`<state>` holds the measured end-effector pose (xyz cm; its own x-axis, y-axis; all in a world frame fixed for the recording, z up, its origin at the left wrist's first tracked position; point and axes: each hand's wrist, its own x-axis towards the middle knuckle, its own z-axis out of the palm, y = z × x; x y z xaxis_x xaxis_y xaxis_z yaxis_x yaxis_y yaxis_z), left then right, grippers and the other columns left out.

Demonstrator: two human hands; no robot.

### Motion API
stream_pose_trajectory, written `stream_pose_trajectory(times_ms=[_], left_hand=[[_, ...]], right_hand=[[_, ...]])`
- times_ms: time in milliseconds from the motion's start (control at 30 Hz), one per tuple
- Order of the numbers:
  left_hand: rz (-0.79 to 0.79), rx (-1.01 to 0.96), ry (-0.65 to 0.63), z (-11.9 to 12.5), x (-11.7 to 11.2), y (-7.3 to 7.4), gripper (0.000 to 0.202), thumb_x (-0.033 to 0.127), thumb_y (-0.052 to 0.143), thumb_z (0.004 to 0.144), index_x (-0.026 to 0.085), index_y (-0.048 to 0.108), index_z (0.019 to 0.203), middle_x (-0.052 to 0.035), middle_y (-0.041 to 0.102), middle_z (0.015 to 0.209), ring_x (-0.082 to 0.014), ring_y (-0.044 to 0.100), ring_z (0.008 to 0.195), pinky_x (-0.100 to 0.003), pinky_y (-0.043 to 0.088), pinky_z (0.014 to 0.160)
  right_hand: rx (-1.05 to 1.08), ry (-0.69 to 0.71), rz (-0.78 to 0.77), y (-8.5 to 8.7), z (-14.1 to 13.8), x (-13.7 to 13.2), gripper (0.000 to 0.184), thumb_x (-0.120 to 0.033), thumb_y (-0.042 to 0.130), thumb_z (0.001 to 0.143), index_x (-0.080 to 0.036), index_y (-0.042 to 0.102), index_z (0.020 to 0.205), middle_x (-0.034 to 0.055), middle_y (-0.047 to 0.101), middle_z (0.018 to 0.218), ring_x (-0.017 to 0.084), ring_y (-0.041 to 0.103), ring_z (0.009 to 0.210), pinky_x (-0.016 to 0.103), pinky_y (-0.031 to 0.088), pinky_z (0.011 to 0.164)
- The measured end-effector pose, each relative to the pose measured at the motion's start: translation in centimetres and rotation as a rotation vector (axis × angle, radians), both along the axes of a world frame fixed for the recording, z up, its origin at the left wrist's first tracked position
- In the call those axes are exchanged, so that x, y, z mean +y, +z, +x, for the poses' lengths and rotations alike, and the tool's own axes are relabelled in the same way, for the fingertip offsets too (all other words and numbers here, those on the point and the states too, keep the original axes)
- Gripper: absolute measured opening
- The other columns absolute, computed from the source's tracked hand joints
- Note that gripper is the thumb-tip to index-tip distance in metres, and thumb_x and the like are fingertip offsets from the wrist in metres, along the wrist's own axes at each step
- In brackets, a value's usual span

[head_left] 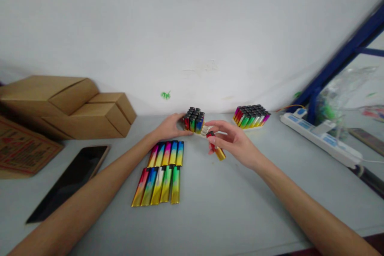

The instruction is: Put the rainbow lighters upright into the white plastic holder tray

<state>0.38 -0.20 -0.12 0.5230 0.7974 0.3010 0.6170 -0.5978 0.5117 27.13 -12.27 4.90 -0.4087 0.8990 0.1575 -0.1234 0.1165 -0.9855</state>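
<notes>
My right hand (235,142) pinches a red-and-gold lighter (216,150) just above the table, right of centre. My left hand (169,127) rests against the left side of a white tray (204,131) that holds several upright lighters (194,119); its fingers curl round the tray's edge. In front of the left hand, two rows of several rainbow-coloured lighters (163,172) lie flat side by side on the grey table (228,204).
A second tray full of upright lighters (251,115) stands at the back right. Cardboard boxes (69,106) lie at the left, a dark phone (72,180) in front of them. A white power strip (318,138) and blue frame (339,62) are at the right.
</notes>
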Motion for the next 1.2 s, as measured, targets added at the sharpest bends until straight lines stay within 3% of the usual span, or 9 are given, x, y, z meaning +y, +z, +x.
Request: stream_pose_trajectory(times_ms=[133,233,333,467,600,733,900,1200], left_hand=[[-0.003,0.023,0.018,0.0,0.1,-0.2,0.08,0.069,0.082,0.072,0.016,0.068,0.131,-0.0129,0.075,0.126,-0.0356,0.069,0.112,-0.047,0.052,0.102],[-0.006,0.033,0.028,0.0,0.1,-0.1,0.084,0.069,0.081,0.072,0.015,0.067,0.134,-0.0134,0.074,0.128,-0.0353,0.068,0.114,-0.046,0.052,0.103],[-0.017,0.033,0.014,0.0,0.0,0.0,0.083,0.07,0.08,0.074,0.015,0.067,0.134,-0.0132,0.074,0.127,-0.0347,0.068,0.113,-0.046,0.052,0.104],[-0.012,0.046,0.027,0.1,0.0,0.1,0.085,0.074,0.078,0.073,0.014,0.067,0.132,-0.0143,0.074,0.126,-0.0358,0.068,0.113,-0.046,0.052,0.103],[-0.02,0.058,0.023,0.1,-0.1,0.2,0.081,0.073,0.077,0.075,0.016,0.067,0.131,-0.0134,0.073,0.127,-0.0351,0.068,0.114,-0.047,0.052,0.104],[-0.02,0.038,0.01,0.0,-0.1,0.2,0.08,0.071,0.078,0.075,0.015,0.067,0.131,-0.0139,0.073,0.129,-0.0357,0.068,0.117,-0.048,0.05,0.106],[-0.028,0.032,0.012,0.0,-0.1,0.2,0.077,0.07,0.079,0.076,0.014,0.069,0.127,-0.0144,0.073,0.131,-0.0349,0.067,0.119,-0.046,0.05,0.107],[-0.048,0.046,0.024,-0.1,0.0,0.2,0.077,0.068,0.079,0.075,0.014,0.069,0.128,-0.0137,0.073,0.131,-0.035,0.065,0.12,-0.046,0.05,0.108]], right_hand=[[-0.087,-0.011,0.049,-0.2,0.0,0.5,0.028,-0.038,0.081,0.089,-0.02,0.078,0.111,-0.0016,0.062,0.077,0.009,0.057,0.064,0.022,0.052,0.058],[-0.058,0.0,0.009,-0.7,0.0,0.4,0.031,-0.047,0.076,0.092,-0.019,0.075,0.107,0.0017,0.068,0.084,0.011,0.059,0.064,0.023,0.048,0.053],[-0.003,0.029,-0.088,-1.1,0.0,-0.2,0.038,-0.056,0.068,0.096,-0.024,0.064,0.117,0.0014,0.07,0.087,0.01,0.056,0.056,0.021,0.038,0.042],[-0.035,0.012,-0.157,-1.2,-0.2,-1.0,0.037,-0.06,0.056,0.101,-0.025,0.059,0.114,-0.0086,0.049,0.062,0.008,0.031,0.046,0.019,0.021,0.042],[-0.046,0.01,-0.287,-1.3,-0.5,-1.1,0.054,-0.07,0.045,0.099,-0.02,0.054,0.078,-0.0095,0.026,0.059,0.008,0.019,0.049,0.023,0.015,0.045],[-0.079,-0.008,-0.36,-1.3,-0.9,-1.1,0.05,-0.058,0.038,0.098,-0.023,0.035,0.062,-0.0087,0.022,0.057,0.009,0.014,0.049,0.027,0.012,0.047],[-0.116,-0.085,-0.377,-0.9,-1.0,-1.4,0.038,-0.043,0.033,0.095,-0.024,0.033,0.062,-0.0083,0.022,0.055,0.01,0.013,0.049,0.027,0.013,0.047],[-0.13,-0.078,-0.385,-0.8,-1.0,-1.4,0.035,-0.043,0.033,0.095,-0.024,0.034,0.065,-0.0082,0.025,0.056,0.01,0.015,0.049,0.026,0.015,0.047]])
